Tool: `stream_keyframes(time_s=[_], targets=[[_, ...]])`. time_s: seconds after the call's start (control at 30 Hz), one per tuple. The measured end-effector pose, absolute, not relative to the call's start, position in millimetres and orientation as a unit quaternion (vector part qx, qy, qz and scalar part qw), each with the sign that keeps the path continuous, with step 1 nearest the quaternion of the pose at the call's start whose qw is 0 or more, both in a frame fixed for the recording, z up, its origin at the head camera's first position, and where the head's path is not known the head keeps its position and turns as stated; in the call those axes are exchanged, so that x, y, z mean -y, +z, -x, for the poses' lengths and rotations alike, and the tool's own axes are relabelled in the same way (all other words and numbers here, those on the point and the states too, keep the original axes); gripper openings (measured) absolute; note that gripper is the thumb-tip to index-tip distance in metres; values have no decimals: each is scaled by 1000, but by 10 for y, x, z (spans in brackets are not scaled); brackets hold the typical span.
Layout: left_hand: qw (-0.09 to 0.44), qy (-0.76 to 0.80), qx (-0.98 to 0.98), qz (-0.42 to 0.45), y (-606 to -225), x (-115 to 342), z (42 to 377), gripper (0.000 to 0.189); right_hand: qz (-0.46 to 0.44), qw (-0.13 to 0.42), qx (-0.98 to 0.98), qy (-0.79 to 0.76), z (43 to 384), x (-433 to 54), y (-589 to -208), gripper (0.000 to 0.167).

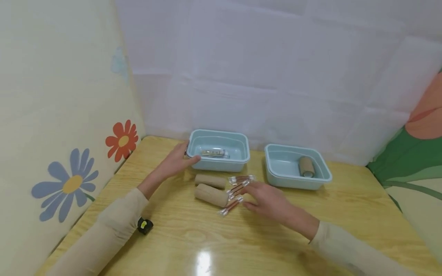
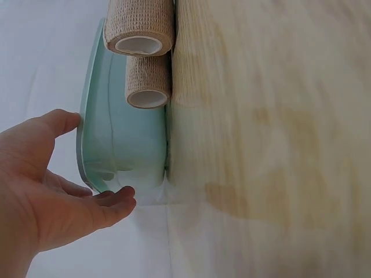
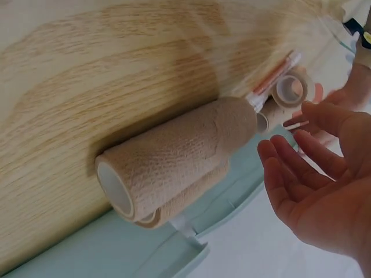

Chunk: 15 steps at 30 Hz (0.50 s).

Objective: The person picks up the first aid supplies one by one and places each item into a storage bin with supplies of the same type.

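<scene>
My left hand (image 1: 177,160) is at the near left corner of a light blue tub (image 1: 221,165). Its thumb touches the rim, and the fingers lie along the outside of the end wall in the left wrist view. Inside that tub are clear packets (image 1: 214,153). My right hand (image 1: 267,201) is over several clear packets of brown swabs (image 1: 230,206), fingertips right beside them. In the right wrist view, its fingers are loosely bent with a gap before the thumb. Two tan bandage rolls (image 1: 210,194) lie left of the swab packets, in front of the tub.
A second light blue tub (image 1: 293,184) stands to the right and contains one tan bandage roll (image 1: 306,167). A black band (image 1: 145,226) shows beside my left sleeve. White cloth (image 1: 241,69) hangs behind the wooden table (image 1: 179,237), with flower-patterned panels at both sides.
</scene>
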<state>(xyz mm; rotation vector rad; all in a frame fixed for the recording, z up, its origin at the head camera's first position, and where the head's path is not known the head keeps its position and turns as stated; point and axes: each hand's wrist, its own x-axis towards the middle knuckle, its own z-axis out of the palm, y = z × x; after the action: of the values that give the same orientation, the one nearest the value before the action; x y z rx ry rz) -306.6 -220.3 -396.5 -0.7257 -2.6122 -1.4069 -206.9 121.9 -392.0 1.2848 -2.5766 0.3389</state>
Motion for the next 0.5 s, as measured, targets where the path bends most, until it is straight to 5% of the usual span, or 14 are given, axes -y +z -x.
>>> stream_keyframes(time_s=[0.5], targets=[[25, -515, 837, 183, -3972, 2162, 2991, 73, -484, 134, 860, 88, 2160, -1036, -4064, 25]])
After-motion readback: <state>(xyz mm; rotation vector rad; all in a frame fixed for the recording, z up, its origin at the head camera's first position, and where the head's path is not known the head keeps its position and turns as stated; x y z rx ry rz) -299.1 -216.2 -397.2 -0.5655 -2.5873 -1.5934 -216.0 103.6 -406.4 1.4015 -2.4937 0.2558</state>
